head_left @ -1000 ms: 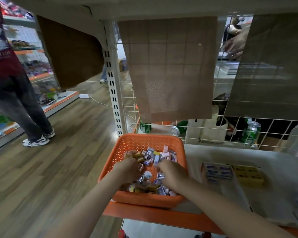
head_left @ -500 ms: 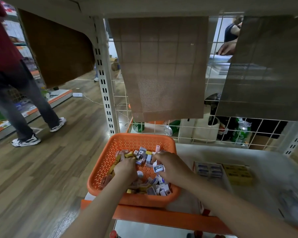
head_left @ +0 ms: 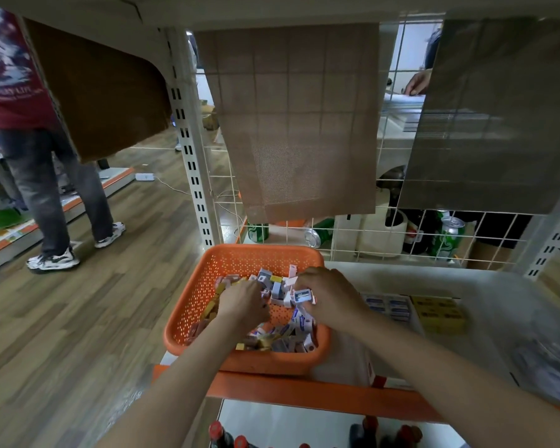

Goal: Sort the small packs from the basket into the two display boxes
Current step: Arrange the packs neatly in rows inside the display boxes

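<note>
In the orange basket (head_left: 207, 286), the right hand (head_left: 330, 299) grip pinches a blue-white pack (head_left: 301, 296); left hand (head_left: 243, 303) grip among packs (head_left: 291, 337), cannot tell

I had one head-worn wide view, looking forward and down, close over the basket (head_left: 204, 286) on the shelf (head_left: 482, 286); its right edge seemed blurred.

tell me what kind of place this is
Most likely a small shop being stocked: slotted metal shelf uprights, green drink cans on the far side, and filled display boxes beside the orange basket.
</note>
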